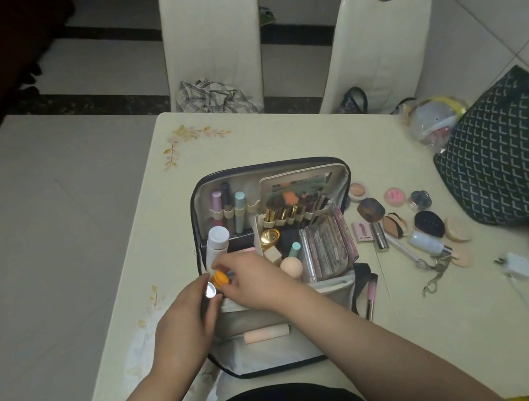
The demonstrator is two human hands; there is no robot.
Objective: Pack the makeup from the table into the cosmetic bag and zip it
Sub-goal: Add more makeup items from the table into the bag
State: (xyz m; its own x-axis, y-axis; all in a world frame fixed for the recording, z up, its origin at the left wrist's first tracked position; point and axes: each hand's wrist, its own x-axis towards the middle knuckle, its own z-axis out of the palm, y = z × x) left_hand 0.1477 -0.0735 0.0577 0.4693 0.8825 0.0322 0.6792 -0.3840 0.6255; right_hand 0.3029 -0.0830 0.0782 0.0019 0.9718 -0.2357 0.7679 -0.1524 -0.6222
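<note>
- Table [280,135] — cosmetic bag [265,169] laid open at its centre, directly beneath both hands.
- Loose makeup [398,224] — scattered right of the bag, well apart from the hands.
- Left hand [181,321] — a silver-ended item is gripped.
- Right hand [254,278] — an orange-capped item [220,278] is pinched; hands close together.

Cosmetic bag [341,167] mid-table [246,140], open; loose makeup [408,222] right of it; tote [504,148] further right; chairs [212,35] behind
</note>
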